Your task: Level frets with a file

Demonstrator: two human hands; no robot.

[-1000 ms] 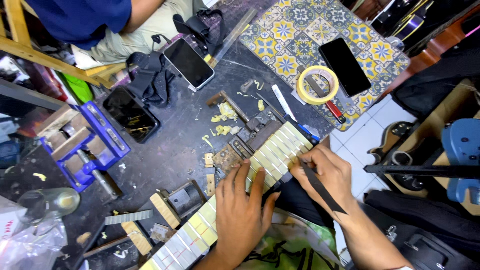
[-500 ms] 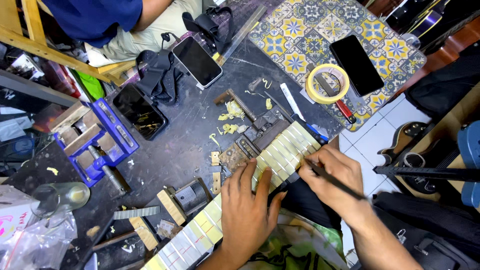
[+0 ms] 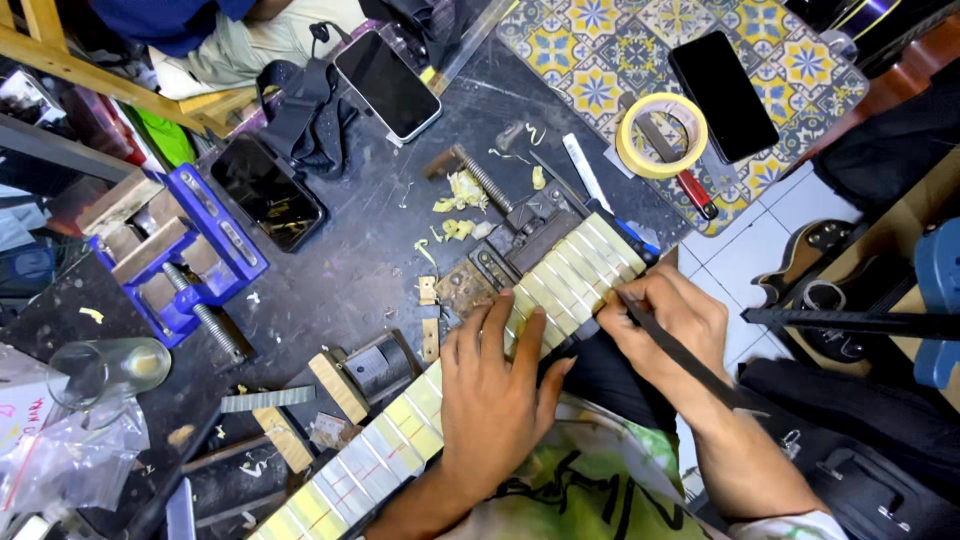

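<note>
A guitar neck [image 3: 400, 440] with a fretboard covered in pale yellow tape lies diagonally across a dark workbench [image 3: 350, 270]. My left hand [image 3: 495, 395] rests flat on the middle of the fretboard, fingers spread. My right hand [image 3: 675, 325] grips a long dark file [image 3: 690, 360], whose tip touches the neck's near edge close to its upper end [image 3: 590, 265]. A small metal vise [image 3: 525, 235] stands against that upper end of the neck.
A blue vise [image 3: 185, 260] and a glass [image 3: 105, 370] stand at the left. Three phones [image 3: 385, 85] [image 3: 265, 195] [image 3: 722, 95] and a tape roll [image 3: 662, 135] lie at the back. Another person sits beyond the bench [image 3: 230, 30]. A guitar body [image 3: 820, 285] lies on the floor, right.
My view has shifted slightly. My right hand with the file has moved up along the neck's edge toward its upper end. My left hand stays pressed on the fretboard.
</note>
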